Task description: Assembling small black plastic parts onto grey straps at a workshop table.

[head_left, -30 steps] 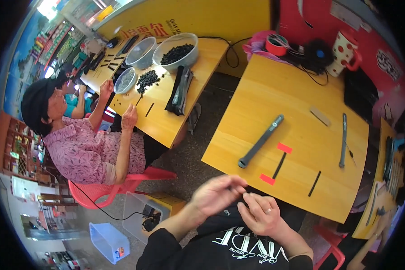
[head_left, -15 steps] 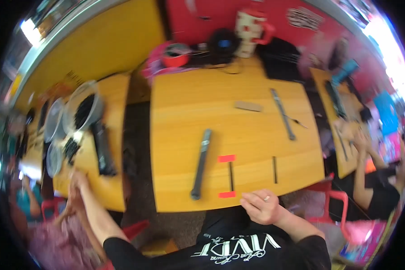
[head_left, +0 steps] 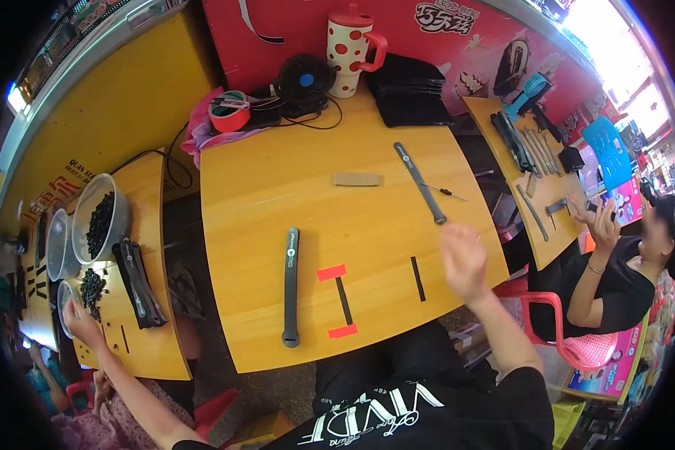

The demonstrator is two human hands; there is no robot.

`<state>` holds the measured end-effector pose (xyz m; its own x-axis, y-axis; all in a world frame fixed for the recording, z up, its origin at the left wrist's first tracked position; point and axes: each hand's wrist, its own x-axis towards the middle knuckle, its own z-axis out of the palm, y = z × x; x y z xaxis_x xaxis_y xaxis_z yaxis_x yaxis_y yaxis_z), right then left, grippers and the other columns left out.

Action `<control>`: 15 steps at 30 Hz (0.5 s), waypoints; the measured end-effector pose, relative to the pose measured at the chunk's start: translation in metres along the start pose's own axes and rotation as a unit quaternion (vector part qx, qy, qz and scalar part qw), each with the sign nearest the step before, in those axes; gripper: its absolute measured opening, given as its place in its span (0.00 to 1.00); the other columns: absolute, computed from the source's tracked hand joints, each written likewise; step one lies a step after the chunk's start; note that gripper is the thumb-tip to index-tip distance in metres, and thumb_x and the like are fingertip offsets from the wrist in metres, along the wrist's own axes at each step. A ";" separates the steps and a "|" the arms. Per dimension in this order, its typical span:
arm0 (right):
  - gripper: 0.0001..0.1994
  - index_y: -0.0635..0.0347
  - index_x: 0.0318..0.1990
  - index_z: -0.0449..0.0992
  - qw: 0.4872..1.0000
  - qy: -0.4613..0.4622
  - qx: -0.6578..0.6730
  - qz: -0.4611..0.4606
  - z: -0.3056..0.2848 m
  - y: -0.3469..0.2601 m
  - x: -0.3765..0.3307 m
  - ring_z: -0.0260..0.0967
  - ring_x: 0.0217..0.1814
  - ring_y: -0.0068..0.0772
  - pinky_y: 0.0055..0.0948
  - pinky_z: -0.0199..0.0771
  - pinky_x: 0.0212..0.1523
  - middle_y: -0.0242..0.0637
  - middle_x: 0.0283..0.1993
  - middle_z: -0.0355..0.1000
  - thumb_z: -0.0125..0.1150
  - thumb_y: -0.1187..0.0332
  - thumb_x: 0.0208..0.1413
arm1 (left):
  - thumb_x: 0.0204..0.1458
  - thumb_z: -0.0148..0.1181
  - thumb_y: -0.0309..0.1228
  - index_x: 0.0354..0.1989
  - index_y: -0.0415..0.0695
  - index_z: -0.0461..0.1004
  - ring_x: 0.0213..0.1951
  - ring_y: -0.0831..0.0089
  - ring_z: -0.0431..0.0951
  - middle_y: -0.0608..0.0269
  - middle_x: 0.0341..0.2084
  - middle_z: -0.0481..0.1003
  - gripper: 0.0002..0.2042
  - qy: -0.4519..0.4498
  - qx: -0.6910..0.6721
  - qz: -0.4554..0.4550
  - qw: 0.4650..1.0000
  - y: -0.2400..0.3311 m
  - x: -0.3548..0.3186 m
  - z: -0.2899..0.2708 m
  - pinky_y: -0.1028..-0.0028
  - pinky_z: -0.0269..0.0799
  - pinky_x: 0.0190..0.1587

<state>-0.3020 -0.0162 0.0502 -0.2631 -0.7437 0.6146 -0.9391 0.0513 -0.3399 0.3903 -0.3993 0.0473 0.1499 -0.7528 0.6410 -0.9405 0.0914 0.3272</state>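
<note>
My left hand (head_left: pixel 85 324) is stretched to the side table, at the rim of a small clear bowl (head_left: pixel 65 291). Its fingers are bunched together; what they hold, if anything, is too small to make out. Small black pieces (head_left: pixel 93 291) lie heaped beside that bowl. Over the main table's right part is my right hand (head_left: pixel 465 262), its fingers smeared by motion. Close to it lies a dark grey strap (head_left: pixel 418 182), with a thin screwdriver-like tool (head_left: pixel 444 192) touching it. Another dark grey strap (head_left: pixel 291 289) lies left of two red tape marks (head_left: pixel 332 272).
Two larger clear tubs (head_left: pixel 105 217) and a stack of black straps (head_left: pixel 139 285) stand on the left table. A small fan (head_left: pixel 305 81), spotted tumbler (head_left: pixel 346 56), red tape roll (head_left: pixel 229 112) and black pouches (head_left: pixel 409 90) line the back. A co-worker (head_left: pixel 615 277) sits at right.
My view has turned, so the table appears further left. My left hand has left the spot beside another person's hands and reached the small bowl. My right hand has moved forward from the table's front edge.
</note>
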 end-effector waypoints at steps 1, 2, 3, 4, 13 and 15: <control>0.10 0.67 0.38 0.75 0.999 0.014 -0.011 0.037 0.002 0.021 0.007 0.72 0.42 0.51 0.40 0.72 0.42 0.49 0.39 0.73 0.58 0.82 0.45 | 0.59 0.54 0.30 0.44 0.34 0.77 0.45 0.59 0.76 0.50 0.42 0.77 0.12 0.025 -0.027 0.045 0.998 0.041 -0.002 -0.013 0.68 0.70 0.49; 0.11 0.67 0.39 0.74 0.997 0.016 -0.016 0.070 0.003 0.038 0.013 0.71 0.44 0.51 0.39 0.71 0.44 0.49 0.41 0.73 0.58 0.82 0.46 | 0.59 0.54 0.28 0.43 0.35 0.77 0.45 0.62 0.76 0.53 0.42 0.77 0.10 0.051 -0.050 0.091 0.993 0.081 -0.009 -0.029 0.70 0.70 0.49; 0.12 0.68 0.40 0.74 0.994 0.018 -0.020 0.101 0.005 0.054 0.019 0.70 0.46 0.51 0.38 0.70 0.47 0.49 0.42 0.72 0.58 0.81 0.46 | 0.59 0.55 0.27 0.42 0.35 0.77 0.46 0.64 0.75 0.55 0.41 0.77 0.09 0.006 -0.134 0.073 0.988 0.122 -0.023 -0.037 0.70 0.69 0.50; 0.12 0.68 0.40 0.74 0.995 0.019 -0.007 0.096 0.008 0.069 0.024 0.70 0.46 0.51 0.38 0.70 0.47 0.49 0.42 0.72 0.58 0.81 0.46 | 0.58 0.55 0.27 0.41 0.36 0.77 0.46 0.66 0.75 0.57 0.41 0.77 0.08 -0.033 -0.213 0.054 0.975 0.156 -0.038 -0.045 0.71 0.68 0.51; 0.08 0.66 0.37 0.76 0.996 -0.020 -0.069 0.047 0.034 0.104 0.042 0.66 0.44 0.50 0.42 0.68 0.44 0.45 0.39 0.69 0.62 0.77 0.47 | 0.49 0.61 0.21 0.34 0.37 0.76 0.39 0.57 0.74 0.54 0.33 0.76 0.05 -0.228 -0.295 0.226 0.900 0.388 -0.180 -0.056 0.65 0.68 0.43; 0.03 0.64 0.30 0.76 0.996 -0.030 -0.066 0.046 0.027 0.100 0.042 0.66 0.40 0.49 0.42 0.67 0.39 0.43 0.35 0.67 0.63 0.77 0.47 | 0.49 0.62 0.27 0.37 0.37 0.76 0.40 0.55 0.72 0.53 0.34 0.74 0.09 -0.262 -0.241 0.244 0.902 0.411 -0.195 -0.047 0.62 0.66 0.42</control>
<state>-0.4010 -0.0602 0.0228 -0.3398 -0.7696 0.5406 -0.9335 0.2059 -0.2936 -0.0114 -0.1840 0.0898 -0.5302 -0.7395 0.4148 -0.5949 0.6730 0.4395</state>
